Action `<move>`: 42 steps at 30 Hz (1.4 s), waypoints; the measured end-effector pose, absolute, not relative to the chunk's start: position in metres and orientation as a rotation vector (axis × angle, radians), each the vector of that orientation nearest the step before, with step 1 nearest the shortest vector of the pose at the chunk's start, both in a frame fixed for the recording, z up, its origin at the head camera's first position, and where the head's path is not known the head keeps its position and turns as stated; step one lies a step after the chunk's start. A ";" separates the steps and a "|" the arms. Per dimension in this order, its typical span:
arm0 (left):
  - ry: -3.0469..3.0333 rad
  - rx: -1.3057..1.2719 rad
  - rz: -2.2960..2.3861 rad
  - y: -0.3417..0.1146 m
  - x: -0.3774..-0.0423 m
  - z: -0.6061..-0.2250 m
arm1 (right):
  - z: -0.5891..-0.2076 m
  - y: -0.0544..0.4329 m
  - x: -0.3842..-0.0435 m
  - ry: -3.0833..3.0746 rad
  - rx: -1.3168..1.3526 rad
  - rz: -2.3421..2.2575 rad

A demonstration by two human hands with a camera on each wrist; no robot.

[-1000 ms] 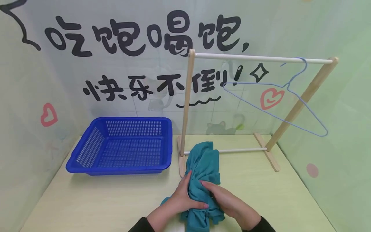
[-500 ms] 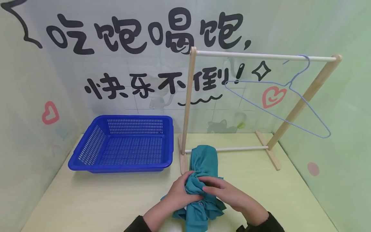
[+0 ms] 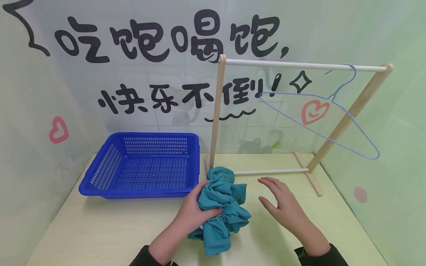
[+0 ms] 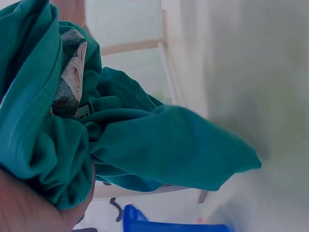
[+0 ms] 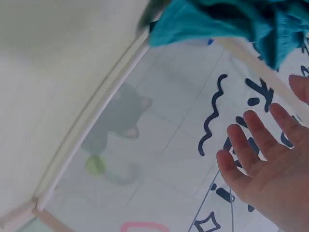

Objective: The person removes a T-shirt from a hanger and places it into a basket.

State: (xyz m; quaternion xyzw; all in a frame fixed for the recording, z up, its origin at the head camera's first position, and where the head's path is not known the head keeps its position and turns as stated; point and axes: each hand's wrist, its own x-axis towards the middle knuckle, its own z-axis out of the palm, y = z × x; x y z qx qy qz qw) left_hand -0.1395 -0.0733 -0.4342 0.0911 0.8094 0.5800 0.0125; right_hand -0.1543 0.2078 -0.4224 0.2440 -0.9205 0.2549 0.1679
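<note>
A bunched teal garment (image 3: 216, 195) hangs in gathered folds from my left hand (image 3: 193, 214), which grips it with the thumb across the near side. In the left wrist view, the garment (image 4: 159, 140) shows a grey and white printed patch (image 4: 72, 72) among its folds, and one end points out away from the hand. My right hand (image 3: 284, 205) is apart from the garment, to its right, with fingers spread and nothing in them. Its palm and fingers also show in the right wrist view, below a loose edge of the teal cloth (image 5: 203, 24).
A blue plastic basket (image 3: 133, 194) with nothing inside stands at the left. Behind the hands is a wooden rack with a white top rail (image 3: 286, 64) and a lower rail (image 3: 273, 172). A blue wire hanger (image 3: 333, 97) hangs near the rail's right end.
My right hand has let go of the garment and moved off to the right. The left hand has lifted the garment and shifted it slightly left, crumpling it more.
</note>
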 end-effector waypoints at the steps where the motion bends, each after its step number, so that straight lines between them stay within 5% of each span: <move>1: 2.527 0.286 1.818 -0.075 -0.139 -0.431 | -0.423 0.210 -0.155 -2.619 0.705 0.649; 12: 2.575 0.336 1.840 -0.085 -0.136 -0.413 | -0.418 0.224 -0.153 -2.808 0.708 0.265; 42: 2.711 0.321 1.974 -0.131 -0.140 -0.346 | -0.418 0.241 -0.148 -2.824 0.682 0.301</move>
